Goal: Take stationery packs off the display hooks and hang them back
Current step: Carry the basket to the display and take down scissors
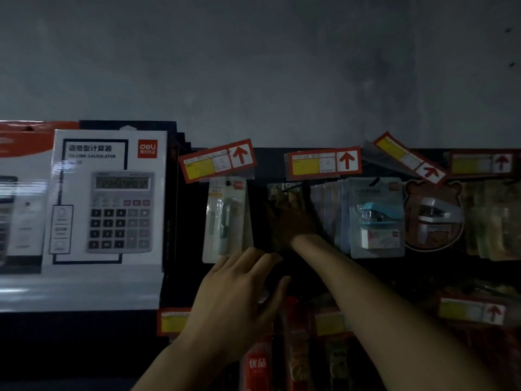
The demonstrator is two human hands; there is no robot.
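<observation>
Fingers (293, 199) of the right hand (290, 221) overlap the hanging pack (282, 187), grip lost in shadow; left hand (236, 294) below, fingers spread.

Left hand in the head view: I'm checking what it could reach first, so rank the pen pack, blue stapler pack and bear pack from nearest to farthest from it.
From the left hand:
1. Pen pack, just above its fingertips.
2. Blue stapler pack, up and to the right.
3. Bear pack, farther right still, on the same row.
</observation>
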